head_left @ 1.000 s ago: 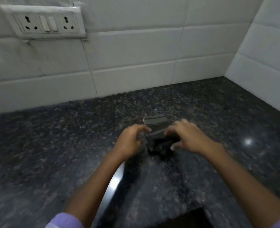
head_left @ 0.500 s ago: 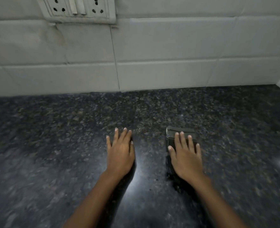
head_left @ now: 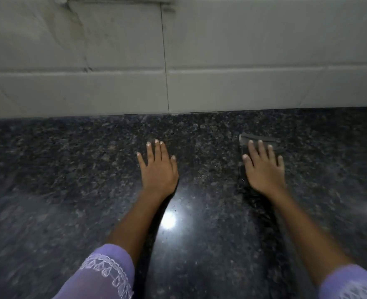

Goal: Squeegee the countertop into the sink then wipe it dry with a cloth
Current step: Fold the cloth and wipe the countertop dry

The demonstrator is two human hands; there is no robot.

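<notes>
My right hand (head_left: 264,169) lies flat, fingers spread, pressing down on a dark folded cloth (head_left: 257,139) on the black speckled granite countertop (head_left: 70,180). Only the cloth's grey far edge and a dark strip along its left side show past my fingers. My left hand (head_left: 158,169) rests flat on the bare countertop a hand's width to the left of the cloth, holding nothing. No squeegee and no sink are in view.
A white tiled wall (head_left: 243,50) rises along the far edge of the countertop, a short reach beyond my fingertips. A bright light reflection (head_left: 169,220) shines on the granite between my forearms. Purple sleeves cover both upper forearms.
One second ago both hands gripped the cloth together. My left hand let go and lies flat to the left, while my right hand flattened onto the cloth. The view has tilted down.
</notes>
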